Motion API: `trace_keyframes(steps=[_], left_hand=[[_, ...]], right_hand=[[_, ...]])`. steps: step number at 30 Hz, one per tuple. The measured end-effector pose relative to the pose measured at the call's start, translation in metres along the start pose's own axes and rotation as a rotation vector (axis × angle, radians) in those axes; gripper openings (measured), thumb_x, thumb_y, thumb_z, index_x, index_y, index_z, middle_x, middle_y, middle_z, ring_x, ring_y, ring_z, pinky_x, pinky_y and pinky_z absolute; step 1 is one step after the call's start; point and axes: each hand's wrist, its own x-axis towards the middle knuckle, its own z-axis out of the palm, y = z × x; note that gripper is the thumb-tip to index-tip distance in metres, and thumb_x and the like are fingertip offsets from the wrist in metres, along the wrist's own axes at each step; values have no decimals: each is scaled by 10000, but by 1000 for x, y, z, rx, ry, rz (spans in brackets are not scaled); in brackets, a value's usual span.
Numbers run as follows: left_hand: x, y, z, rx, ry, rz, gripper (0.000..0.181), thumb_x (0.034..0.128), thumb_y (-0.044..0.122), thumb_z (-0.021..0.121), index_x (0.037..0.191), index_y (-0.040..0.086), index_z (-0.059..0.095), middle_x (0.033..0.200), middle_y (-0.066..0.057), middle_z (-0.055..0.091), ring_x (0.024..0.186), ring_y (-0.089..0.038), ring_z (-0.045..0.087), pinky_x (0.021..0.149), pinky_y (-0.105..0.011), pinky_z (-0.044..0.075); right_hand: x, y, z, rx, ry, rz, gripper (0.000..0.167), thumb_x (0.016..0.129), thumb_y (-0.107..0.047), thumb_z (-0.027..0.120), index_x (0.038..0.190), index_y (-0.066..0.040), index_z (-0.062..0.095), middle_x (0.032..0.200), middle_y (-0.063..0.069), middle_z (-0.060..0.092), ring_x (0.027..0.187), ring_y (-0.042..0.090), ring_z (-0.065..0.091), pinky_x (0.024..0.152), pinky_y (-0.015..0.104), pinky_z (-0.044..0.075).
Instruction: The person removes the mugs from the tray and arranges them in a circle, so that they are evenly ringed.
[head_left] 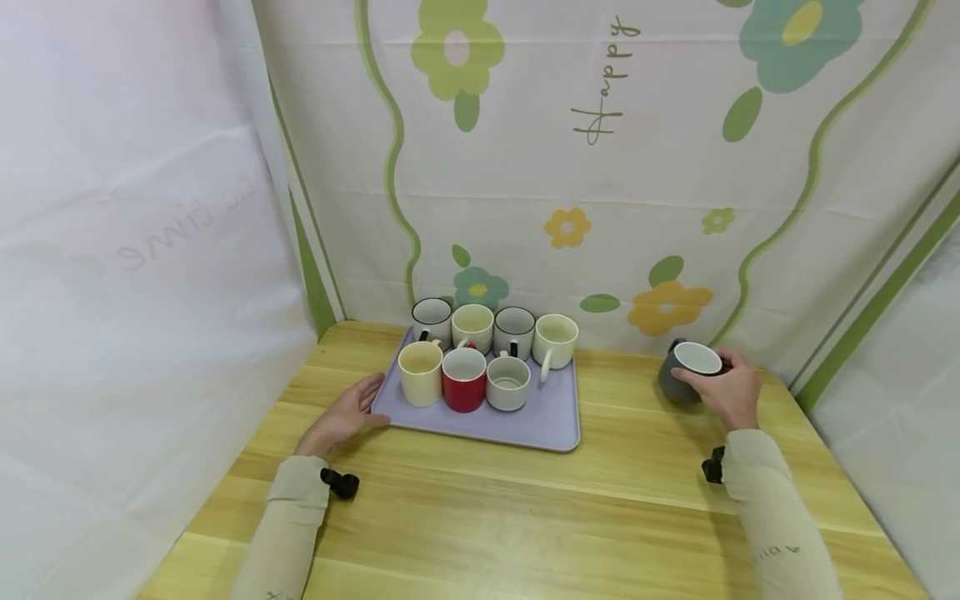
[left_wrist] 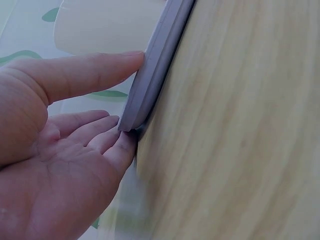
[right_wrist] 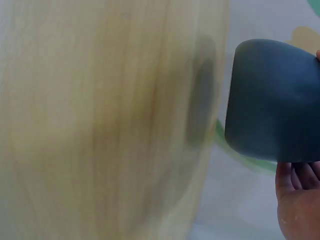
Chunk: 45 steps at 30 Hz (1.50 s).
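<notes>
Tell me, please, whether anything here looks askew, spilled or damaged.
No spill or damage shows. The gray mug is the odd one out: the right hand holds it apart from the seven mugs standing on the tray. Behind, the "Happy" lettering runs sideways.

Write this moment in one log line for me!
left hand: touches tray | right hand: holds gray mug off table | on tray: seven mugs

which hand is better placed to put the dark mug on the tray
Probably the right hand: it holds the dark grey mug, while the left hand holds the tray at its left end.
</notes>
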Motion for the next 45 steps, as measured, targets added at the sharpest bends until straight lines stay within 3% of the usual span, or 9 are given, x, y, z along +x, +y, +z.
trace_keyframes(steps=[9, 17, 25, 32, 35, 39, 45], left_hand=[[0, -3, -1, -5, 1, -14, 968, 956, -35, 714, 1685, -15, 78, 1776, -229, 52, 1650, -426, 80, 1349, -533, 165], [2, -7, -2, -7, -4, -3, 971, 956, -37, 712, 1686, -12, 72, 1777, -225, 45, 1649, -427, 80, 1346, -531, 170], [3, -7, -1, -11, -9, 7, 967, 956, -35, 713, 1683, -23, 75, 1776, -230, 47, 1649, -427, 80, 1350, -532, 167], [2, -4, -2, -6, -3, -9, 965, 956, -37, 707, 1683, -23, 72, 1775, -232, 48, 1648, -431, 81, 1352, -537, 162], [3, -3, -2, -10, 0, -11, 965, 952, -44, 708, 1682, -27, 77, 1775, -233, 53, 1649, -428, 81, 1353, -535, 163], [3, -4, -2, -6, 4, -19, 964, 952, -45, 710, 1682, -25, 80, 1775, -231, 58, 1650, -423, 82, 1352, -533, 165], [3, -6, -2, -1, 4, -12, 965, 952, -38, 713, 1683, -22, 84, 1776, -228, 59, 1651, -422, 82, 1351, -536, 167]], right_hand=[[2, 6, 9, 7, 3, 16, 729, 749, -436, 955, 1263, -22, 646, 1215, 171, 683, 906, 76, 543, 713, 167, 445], [-1, 10, 12, -9, -26, 24, 781, 770, -459, 936, 1323, -14, 610, 1277, 201, 661, 1069, 278, 609, 739, 192, 444], [-2, 18, 12, 12, -57, 41, 849, 785, -495, 918, 1395, -17, 574, 1339, 209, 633, 1149, 317, 606, 767, 202, 449], [-1, 15, 8, -9, -100, -25, 876, 822, -540, 874, 1420, 7, 540, 1369, 272, 613, 1163, 403, 590, 796, 337, 467], [-1, 10, 2, -17, -98, -66, 879, 835, -537, 864, 1424, 24, 531, 1422, 309, 588, 1244, 458, 564, 889, 493, 523], [-2, -4, -6, -36, -107, -115, 983, 850, -541, 847, 1523, 57, 452, 1515, 361, 515, 1386, 550, 490, 1067, 708, 464], [-9, -33, -10, -29, -157, -206, 991, 872, -521, 837, 1588, 20, 415, 1537, 340, 514, 1395, 561, 491, 1092, 705, 464]])
